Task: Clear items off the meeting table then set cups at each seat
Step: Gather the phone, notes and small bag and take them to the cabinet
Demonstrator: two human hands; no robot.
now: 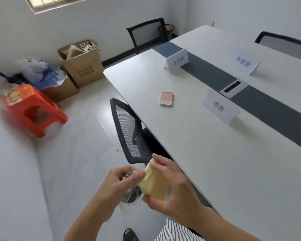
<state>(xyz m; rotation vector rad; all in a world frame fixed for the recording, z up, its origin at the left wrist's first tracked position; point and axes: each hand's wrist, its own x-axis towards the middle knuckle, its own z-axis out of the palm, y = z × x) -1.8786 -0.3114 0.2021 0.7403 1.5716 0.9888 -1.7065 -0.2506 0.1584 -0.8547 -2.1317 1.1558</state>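
Just the head view here. At the bottom middle of the frame, the right hand (172,186) is gripping a yellow pack (155,186) with its fingers wrapped over the top. The left hand (122,181) is curling round a crinkly clear packet (131,194) with something dark inside. Both are hovering over the floor, just off the near edge of the worktop (198,162), so I'm guessing those two things are getting carried off.

So the clearing looks partly done. A pink card pack (166,98) is sitting mid-frame on the worktop and is probably waiting to go too. Three paper name cards (219,108) are standing along the dark centre strip, and I'm guessing those stay.

I'm not seeing cups anywhere, so the cup-setting part isn't started. At the left of the frame, an orange stool (33,110) and a cardboard box (80,65) are standing on the floor.
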